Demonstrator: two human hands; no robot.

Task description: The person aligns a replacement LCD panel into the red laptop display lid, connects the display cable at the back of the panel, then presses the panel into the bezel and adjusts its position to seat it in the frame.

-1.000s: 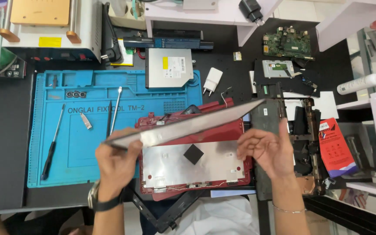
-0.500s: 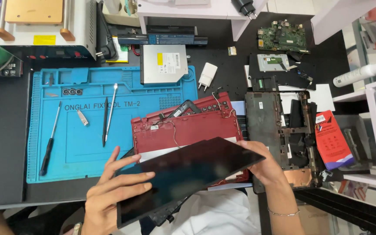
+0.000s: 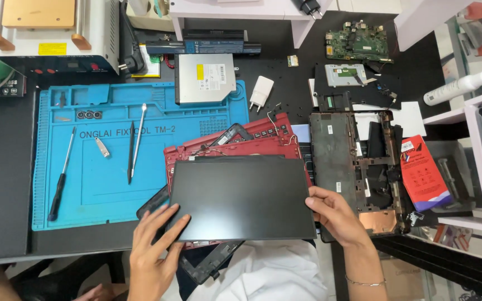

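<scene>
A dark rectangular screen panel (image 3: pixel 244 198) lies flat, face up, over the red laptop lid shell (image 3: pixel 230 146). My left hand (image 3: pixel 153 245) touches its lower left corner with fingers spread along the edge. My right hand (image 3: pixel 333 214) grips its right edge near the lower corner. A black screen bezel frame (image 3: pixel 210 267) pokes out beneath the panel at the bottom and left.
A blue repair mat (image 3: pixel 101 161) holds a screwdriver (image 3: pixel 61 175), tweezers (image 3: pixel 138 139) and a metal pry tool. An optical drive (image 3: pixel 205 78), white charger (image 3: pixel 261 92), black laptop base (image 3: pixel 358 167), green circuit board (image 3: pixel 358 42) and red packet (image 3: pixel 424 173) lie around. A heating machine stands at the back left.
The panel was raised on edge above the red shell, then turned over and lowered flat onto it. Both hands came down with it toward the table's front edge.
</scene>
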